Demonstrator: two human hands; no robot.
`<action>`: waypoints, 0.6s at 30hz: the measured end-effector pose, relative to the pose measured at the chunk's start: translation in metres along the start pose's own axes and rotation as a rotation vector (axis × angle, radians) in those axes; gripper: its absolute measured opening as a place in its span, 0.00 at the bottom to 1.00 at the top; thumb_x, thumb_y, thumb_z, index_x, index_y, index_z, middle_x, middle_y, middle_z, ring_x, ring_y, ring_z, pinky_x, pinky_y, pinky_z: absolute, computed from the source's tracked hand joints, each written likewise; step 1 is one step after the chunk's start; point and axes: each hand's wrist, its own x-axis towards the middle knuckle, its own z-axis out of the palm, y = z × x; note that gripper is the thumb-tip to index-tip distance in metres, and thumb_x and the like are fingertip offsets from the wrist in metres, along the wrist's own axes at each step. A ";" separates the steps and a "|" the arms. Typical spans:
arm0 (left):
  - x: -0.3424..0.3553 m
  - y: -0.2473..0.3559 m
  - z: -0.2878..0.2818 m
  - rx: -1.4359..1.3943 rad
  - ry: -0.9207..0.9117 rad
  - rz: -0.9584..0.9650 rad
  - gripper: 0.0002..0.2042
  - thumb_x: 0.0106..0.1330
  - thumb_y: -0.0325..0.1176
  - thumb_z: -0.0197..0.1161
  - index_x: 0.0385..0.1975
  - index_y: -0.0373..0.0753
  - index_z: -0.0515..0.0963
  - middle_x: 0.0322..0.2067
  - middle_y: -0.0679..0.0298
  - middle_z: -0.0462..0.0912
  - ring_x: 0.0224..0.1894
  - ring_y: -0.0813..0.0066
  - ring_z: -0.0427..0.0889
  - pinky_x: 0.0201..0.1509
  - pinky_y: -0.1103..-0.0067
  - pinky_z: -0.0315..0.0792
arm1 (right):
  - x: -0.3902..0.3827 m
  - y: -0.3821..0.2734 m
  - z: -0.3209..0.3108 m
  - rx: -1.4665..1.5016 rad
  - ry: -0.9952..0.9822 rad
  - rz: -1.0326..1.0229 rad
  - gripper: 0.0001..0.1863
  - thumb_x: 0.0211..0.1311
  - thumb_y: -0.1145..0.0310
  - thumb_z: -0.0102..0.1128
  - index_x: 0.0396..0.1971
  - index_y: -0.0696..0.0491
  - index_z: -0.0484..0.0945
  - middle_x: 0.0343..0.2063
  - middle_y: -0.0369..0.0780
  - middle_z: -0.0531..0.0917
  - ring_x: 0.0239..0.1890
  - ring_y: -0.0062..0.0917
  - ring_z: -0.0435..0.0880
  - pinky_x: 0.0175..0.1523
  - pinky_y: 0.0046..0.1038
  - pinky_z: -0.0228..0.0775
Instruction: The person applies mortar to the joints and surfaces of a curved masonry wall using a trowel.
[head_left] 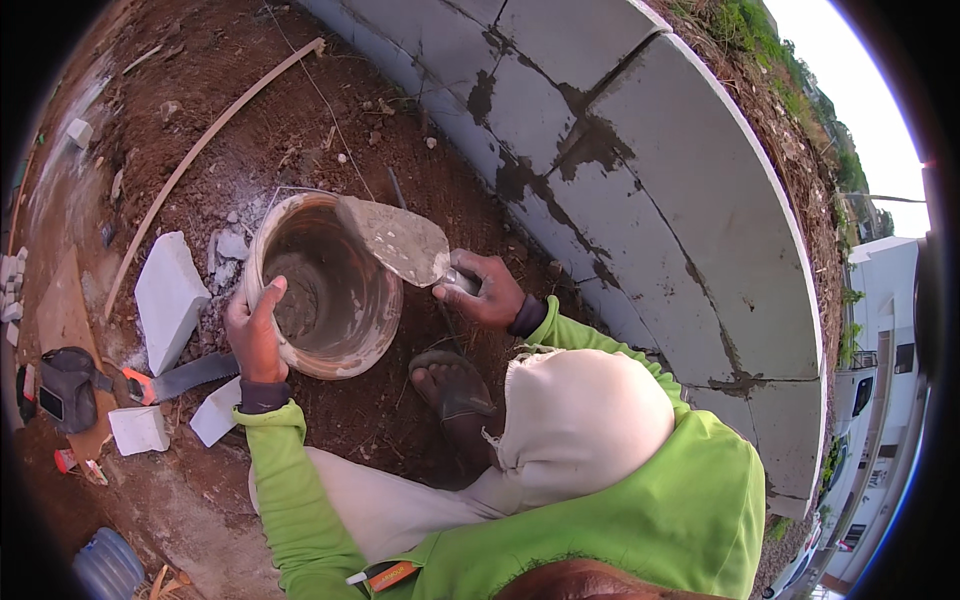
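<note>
The left hand [254, 335] is pinched tight on the rim of the bucket [325, 285] at about nine o'clock, thumb inside. The bucket lies tipped on the dirt, its mouth open toward the person. The right hand [487, 290] is squeezed around the trowel [400, 240] handle at three o'clock; the blade points left, over the bucket's top edge.

One head-worn fisheye view looks steeply down, close over the bucket [325, 290].
</note>
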 end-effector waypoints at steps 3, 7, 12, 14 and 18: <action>-0.001 0.002 -0.001 0.001 0.000 -0.003 0.24 0.64 0.28 0.65 0.61 0.28 0.74 0.54 0.59 0.81 0.54 0.74 0.78 0.62 0.78 0.68 | 0.017 0.015 -0.026 0.119 0.067 0.091 0.16 0.69 0.57 0.65 0.40 0.55 0.77 0.23 0.34 0.76 0.21 0.17 0.74 0.27 0.24 0.66; 0.001 -0.002 -0.001 0.005 0.024 0.007 0.23 0.62 0.29 0.67 0.57 0.29 0.78 0.47 0.63 0.83 0.46 0.78 0.79 0.54 0.81 0.70 | 0.056 0.032 -0.083 0.250 0.225 0.272 0.18 0.70 0.55 0.64 0.40 0.56 0.76 0.21 0.33 0.77 0.16 0.16 0.73 0.22 0.23 0.66; 0.005 -0.009 -0.005 0.033 0.034 0.022 0.20 0.61 0.29 0.68 0.53 0.30 0.80 0.40 0.67 0.82 0.39 0.82 0.77 0.48 0.83 0.71 | 0.116 0.051 -0.141 0.155 0.337 0.376 0.18 0.72 0.51 0.60 0.38 0.53 0.74 0.19 0.35 0.75 0.13 0.20 0.73 0.19 0.25 0.66; 0.009 -0.011 -0.006 0.029 0.024 0.025 0.20 0.61 0.29 0.67 0.53 0.30 0.80 0.39 0.68 0.82 0.39 0.83 0.77 0.47 0.83 0.70 | 0.134 0.056 -0.157 0.277 0.332 0.410 0.19 0.71 0.50 0.59 0.38 0.54 0.75 0.19 0.35 0.75 0.13 0.21 0.73 0.18 0.26 0.67; 0.005 -0.005 -0.011 0.030 -0.001 -0.020 0.24 0.63 0.26 0.62 0.61 0.27 0.74 0.53 0.60 0.81 0.53 0.74 0.79 0.61 0.79 0.69 | 0.156 0.049 -0.178 0.394 0.295 0.557 0.22 0.71 0.48 0.58 0.40 0.56 0.75 0.20 0.38 0.75 0.12 0.24 0.73 0.17 0.28 0.67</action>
